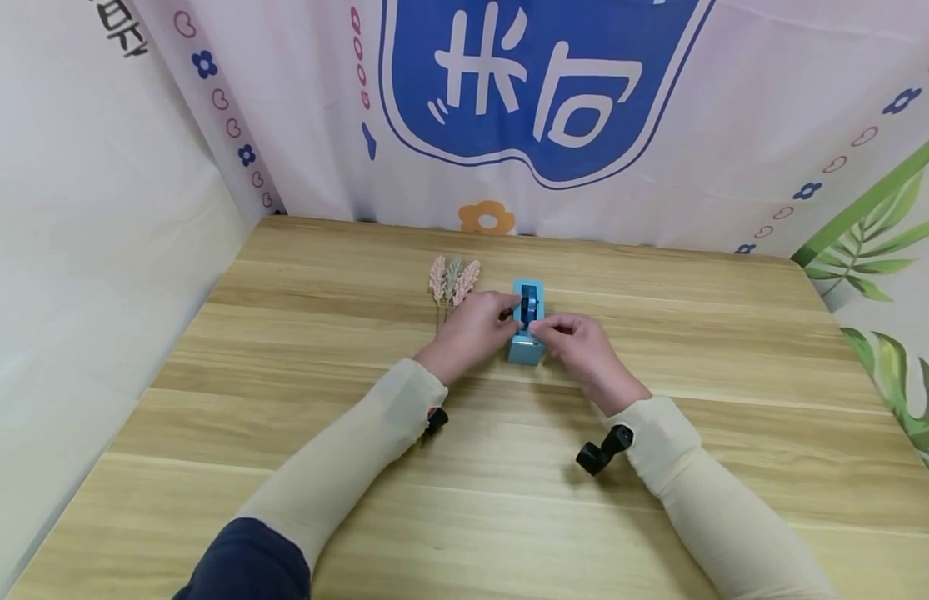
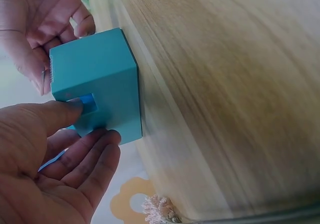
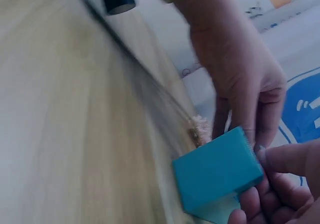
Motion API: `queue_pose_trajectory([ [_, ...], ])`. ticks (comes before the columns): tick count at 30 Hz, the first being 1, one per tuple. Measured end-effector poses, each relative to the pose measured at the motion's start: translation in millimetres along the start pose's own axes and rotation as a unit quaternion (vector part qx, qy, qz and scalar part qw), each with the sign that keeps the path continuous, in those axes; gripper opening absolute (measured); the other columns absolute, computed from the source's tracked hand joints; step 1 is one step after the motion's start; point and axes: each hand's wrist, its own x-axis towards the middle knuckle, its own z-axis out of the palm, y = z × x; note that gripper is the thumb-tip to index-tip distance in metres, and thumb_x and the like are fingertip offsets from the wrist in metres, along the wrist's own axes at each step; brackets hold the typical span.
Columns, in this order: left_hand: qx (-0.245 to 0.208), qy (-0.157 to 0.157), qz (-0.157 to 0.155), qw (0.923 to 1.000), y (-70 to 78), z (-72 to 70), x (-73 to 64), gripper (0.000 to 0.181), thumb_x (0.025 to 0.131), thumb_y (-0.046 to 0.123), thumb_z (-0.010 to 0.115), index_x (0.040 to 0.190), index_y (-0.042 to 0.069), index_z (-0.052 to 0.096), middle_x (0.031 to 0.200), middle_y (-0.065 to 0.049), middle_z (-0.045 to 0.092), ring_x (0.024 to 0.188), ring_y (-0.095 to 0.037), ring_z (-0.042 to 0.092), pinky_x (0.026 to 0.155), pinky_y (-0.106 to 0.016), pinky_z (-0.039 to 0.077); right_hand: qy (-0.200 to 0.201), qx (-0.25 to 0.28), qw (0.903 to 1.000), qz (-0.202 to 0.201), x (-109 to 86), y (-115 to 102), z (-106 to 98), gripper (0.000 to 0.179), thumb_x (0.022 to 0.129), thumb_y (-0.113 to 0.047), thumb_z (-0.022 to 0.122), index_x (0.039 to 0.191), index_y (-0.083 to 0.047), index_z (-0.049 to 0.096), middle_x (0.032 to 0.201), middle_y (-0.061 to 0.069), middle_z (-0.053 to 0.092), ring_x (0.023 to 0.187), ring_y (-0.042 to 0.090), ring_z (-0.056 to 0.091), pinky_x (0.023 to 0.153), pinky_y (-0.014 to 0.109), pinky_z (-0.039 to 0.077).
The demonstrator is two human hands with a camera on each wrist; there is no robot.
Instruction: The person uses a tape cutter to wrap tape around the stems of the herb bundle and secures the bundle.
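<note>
A teal tape dispenser point(image 1: 526, 350) stands on the table, with a dark blue roll in its slot and a toothed cutter at its near end. My left hand point(image 1: 475, 327) holds the dispenser from its left side; in the left wrist view the thumb point(image 2: 67, 113) lies by a small notch in the side wall. At the cutter, my right hand point(image 1: 580, 346) pinches with thumb and forefinger. A thin, clear sliver, seemingly the tape end point(image 2: 43, 77), shows at that thumb. In the right wrist view both hands meet around the dispenser's toothed edge.
Artificial flower sprigs point(image 1: 452, 279), pink and grey-green, lie just left of the dispenser, their stems partly under my left hand. A printed cloth point(image 1: 322, 150) hangs along the table's back edge. Black wrist cameras point(image 1: 602, 450) stick out from the sleeves above the wooden table point(image 1: 471, 517).
</note>
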Motion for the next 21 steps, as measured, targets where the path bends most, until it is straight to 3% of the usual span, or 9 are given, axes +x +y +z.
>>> queue_pose_trajectory([
  [3, 0.004, -0.001, -0.001, 1.0000, 1.0, -0.2, -0.2, 0.045, 0.102, 0.016, 0.070, 0.144, 0.006, 0.062, 0.135, -0.012, 0.072, 0.102, -0.015, 0.069, 0.090, -0.035, 0.060, 0.000, 0.011, 0.9999, 0.004, -0.6, -0.8, -1.7, 0.031, 0.103, -0.032, 0.068, 0.113, -0.003, 0.074, 0.100, -0.012, 0.066, 0.096, 0.011, 0.057, 0.088, 0.031, 0.053],
  [8, 0.009, -0.006, -0.001, 0.9999, 2.0, -0.5, -0.3, 0.044, 0.102, 0.016, 0.069, 0.145, 0.006, 0.062, 0.134, -0.013, 0.072, 0.103, -0.016, 0.069, 0.090, -0.034, 0.060, 0.002, 0.025, 0.9996, 0.012, -1.6, -4.3, -1.2, 0.033, 0.102, -0.033, 0.069, 0.115, -0.003, 0.073, 0.094, -0.014, 0.066, 0.090, 0.011, 0.056, 0.082, 0.028, 0.052],
  [14, 0.009, -0.005, -0.004, 0.9999, 1.9, 0.2, -0.3, 0.044, 0.102, 0.015, 0.069, 0.145, 0.006, 0.062, 0.136, -0.012, 0.071, 0.105, -0.016, 0.070, 0.090, -0.034, 0.060, -0.003, 0.050, 0.9984, 0.024, -1.0, -8.1, -0.7, 0.024, 0.102, -0.030, 0.069, 0.109, -0.007, 0.073, 0.089, -0.016, 0.071, 0.083, 0.010, 0.054, 0.078, 0.030, 0.048],
  [21, 0.012, 0.006, 0.001, 0.9999, 1.6, 2.2, -0.6, 0.042, 0.101, 0.014, 0.070, 0.143, 0.006, 0.064, 0.132, -0.012, 0.073, 0.088, -0.015, 0.064, 0.079, -0.031, 0.056, -0.006, 0.065, 0.9975, 0.027, -1.0, -8.7, -0.4, 0.017, 0.103, -0.027, 0.068, 0.105, -0.011, 0.074, 0.084, -0.016, 0.074, 0.077, 0.008, 0.053, 0.073, 0.027, 0.047],
])
